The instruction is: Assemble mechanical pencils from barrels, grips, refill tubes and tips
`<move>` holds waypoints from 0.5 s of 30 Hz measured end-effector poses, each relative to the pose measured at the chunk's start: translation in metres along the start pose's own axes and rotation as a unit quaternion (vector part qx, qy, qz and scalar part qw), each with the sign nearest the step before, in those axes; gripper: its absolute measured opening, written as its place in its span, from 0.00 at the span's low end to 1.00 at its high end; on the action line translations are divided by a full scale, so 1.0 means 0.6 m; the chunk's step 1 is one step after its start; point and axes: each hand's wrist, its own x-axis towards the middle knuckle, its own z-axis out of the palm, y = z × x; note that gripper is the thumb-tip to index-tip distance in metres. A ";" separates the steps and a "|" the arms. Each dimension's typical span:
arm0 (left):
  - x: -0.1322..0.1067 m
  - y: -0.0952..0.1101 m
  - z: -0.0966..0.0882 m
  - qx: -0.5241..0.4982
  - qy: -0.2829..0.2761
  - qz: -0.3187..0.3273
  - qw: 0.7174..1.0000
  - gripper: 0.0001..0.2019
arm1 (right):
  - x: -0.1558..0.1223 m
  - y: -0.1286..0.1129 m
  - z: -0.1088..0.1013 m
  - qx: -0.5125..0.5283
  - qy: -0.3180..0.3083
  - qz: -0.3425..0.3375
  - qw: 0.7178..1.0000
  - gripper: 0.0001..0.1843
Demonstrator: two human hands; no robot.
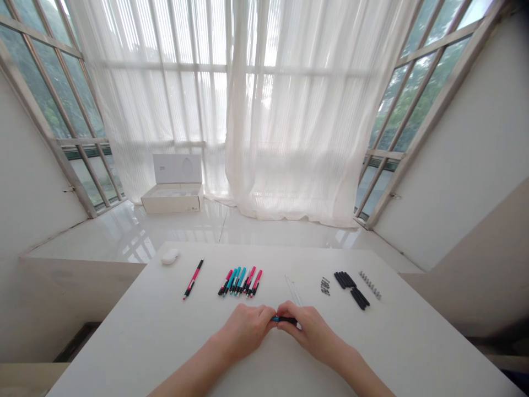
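Just above the white table, my left hand (250, 325) is closed around a teal pen barrel (274, 318), mostly hidden by the fingers. My right hand (308, 326) pinches a black pen grip (287, 320) that lines up end to end with the barrel; whether the two are joined I cannot tell. Beyond the hands lie several pink and teal pen barrels (239, 282) with black clips. Thin white refills (294, 289) lie just past my right hand. One whole pink and black pen (193, 279) rests at the left.
To the right are small dark metallic parts (325, 285), several black grips (351, 288) and a row of grey tips (370, 285). A white rounded case (169, 257) sits at the table's (165, 336) far left corner. An open white box (171, 204) stands on the window ledge.
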 end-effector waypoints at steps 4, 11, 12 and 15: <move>0.001 -0.001 0.004 0.009 0.021 0.004 1.000 0.09 | 0.002 0.001 0.003 0.030 -0.013 0.018 0.999 0.09; 0.003 0.004 -0.001 0.047 0.035 0.036 0.998 0.10 | 0.005 0.012 0.016 0.100 -0.062 0.048 0.992 0.19; 0.003 0.004 -0.002 0.050 0.038 0.034 0.997 0.10 | 0.004 0.012 0.016 0.101 -0.063 0.047 0.992 0.19; 0.005 0.004 -0.004 0.051 0.050 0.021 0.997 0.08 | 0.004 0.011 0.006 0.067 -0.038 0.030 0.997 0.17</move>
